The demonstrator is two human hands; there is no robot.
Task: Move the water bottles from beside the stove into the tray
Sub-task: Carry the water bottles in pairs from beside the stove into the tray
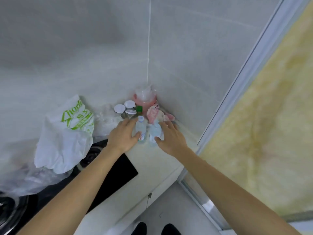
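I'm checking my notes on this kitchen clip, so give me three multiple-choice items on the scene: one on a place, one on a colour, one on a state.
1. Where do the two water bottles stand?
A. on the stove
B. on the counter near the wall corner
C. on the floor

2. What colour is the print on the plastic bag?
A. green
B. blue
C. black

3. What is the left hand doing?
A. hanging idle
B. holding the bag
C. gripping a bottle

Key: B, the left bottle and right bottle stand near the corner; A, the plastic bag has green lettering; C, the left hand wraps the left bottle.

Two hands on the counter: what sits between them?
Between the left hand and right hand, the head view shows two water bottles, upright side by side.
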